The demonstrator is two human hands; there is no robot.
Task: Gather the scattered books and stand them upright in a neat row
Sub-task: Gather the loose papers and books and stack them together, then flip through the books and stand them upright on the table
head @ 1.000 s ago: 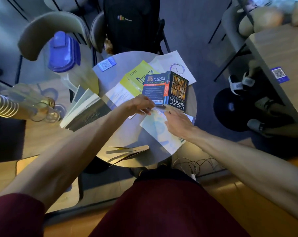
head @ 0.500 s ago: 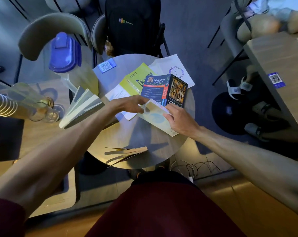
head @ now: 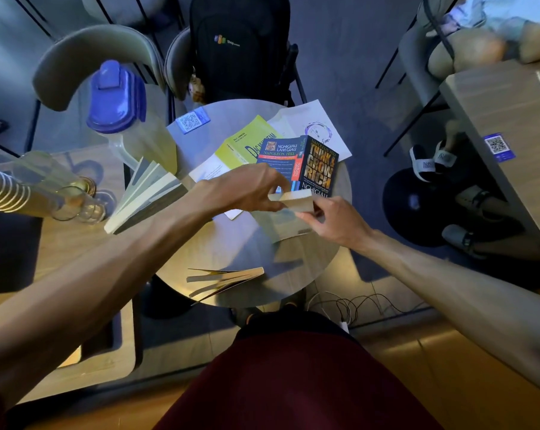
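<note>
A thin book with open pages (head: 225, 279) lies at the near edge of the round grey bench (head: 231, 243). Past it, the left hand (head: 247, 190) and right hand (head: 333, 220) each pinch an end of a pale book (head: 293, 201), tipped up on its edge. Behind stands a dark "Think & Grow Rich" book (head: 305, 166).

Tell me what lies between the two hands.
Head view: a pale book, tilted up on edge, gripped by both left hand and right hand.
</note>
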